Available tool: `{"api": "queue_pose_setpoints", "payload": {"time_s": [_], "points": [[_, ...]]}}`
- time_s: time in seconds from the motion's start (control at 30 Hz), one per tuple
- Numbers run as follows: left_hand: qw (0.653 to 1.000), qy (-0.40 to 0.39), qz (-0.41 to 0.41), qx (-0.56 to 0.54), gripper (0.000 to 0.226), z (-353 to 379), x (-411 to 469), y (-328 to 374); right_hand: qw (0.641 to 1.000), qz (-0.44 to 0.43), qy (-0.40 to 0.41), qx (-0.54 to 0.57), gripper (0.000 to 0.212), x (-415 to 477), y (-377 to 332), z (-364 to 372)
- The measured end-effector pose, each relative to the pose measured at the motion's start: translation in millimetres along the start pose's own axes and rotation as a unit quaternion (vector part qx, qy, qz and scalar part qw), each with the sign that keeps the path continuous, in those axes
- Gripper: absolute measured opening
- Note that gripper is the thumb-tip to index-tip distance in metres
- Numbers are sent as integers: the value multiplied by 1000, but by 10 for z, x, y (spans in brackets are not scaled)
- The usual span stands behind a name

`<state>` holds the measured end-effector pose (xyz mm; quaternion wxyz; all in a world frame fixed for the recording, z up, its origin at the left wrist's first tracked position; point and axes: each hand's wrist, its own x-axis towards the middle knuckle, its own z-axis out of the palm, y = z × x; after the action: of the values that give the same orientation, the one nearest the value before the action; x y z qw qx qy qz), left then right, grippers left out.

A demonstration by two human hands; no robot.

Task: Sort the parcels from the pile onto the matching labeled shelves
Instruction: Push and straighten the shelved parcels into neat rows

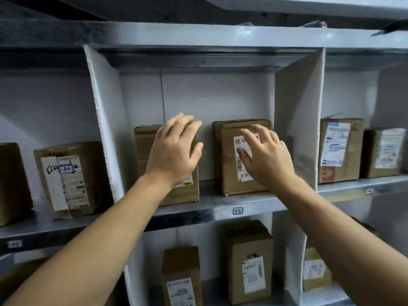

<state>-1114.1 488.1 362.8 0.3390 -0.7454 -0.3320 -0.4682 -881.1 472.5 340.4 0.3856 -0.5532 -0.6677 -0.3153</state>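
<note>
- Our left hand (174, 151) was open, fingers loosely spread before the left parcel (143, 149), gripping nothing.
- Our right hand (266, 160) was open too, fingertips near the right parcel (227, 173); we could not tell if they touched.
- Both parcels stood at eleven and twelve o'clock from the shelf tag (237, 210).
- We judged this placement done; the pile was out of view, so we could not tell what remained.

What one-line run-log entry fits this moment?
left hand: open, at left parcel | right hand: open, at right parcel | shelf: middle bay
</note>
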Motion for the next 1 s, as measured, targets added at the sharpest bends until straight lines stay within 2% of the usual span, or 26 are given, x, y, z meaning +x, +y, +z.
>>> {"api": "queue_pose_setpoints", "payload": {"time_s": [0.17,0.27,0.43,0.6,1.0], "points": [[999,-38,-3,-34,47,371,268,414,999,-11,-15,-31,50,69,462,-87],[996,-65,-42,-51,50,609,410,544,999,-27,-23,-28,48,151,661,-73],[983,-79,-145,-77,54,944,520,611,998,1,-26,60,53,304,911,73],[971,-76,-206,-94,52,1122,479,620,991,-28,-35,127,54,321,946,249],[975,-55,-186,-110,51,1228,559,926,987,-39,-8,153,54,291,1168,231]]}}
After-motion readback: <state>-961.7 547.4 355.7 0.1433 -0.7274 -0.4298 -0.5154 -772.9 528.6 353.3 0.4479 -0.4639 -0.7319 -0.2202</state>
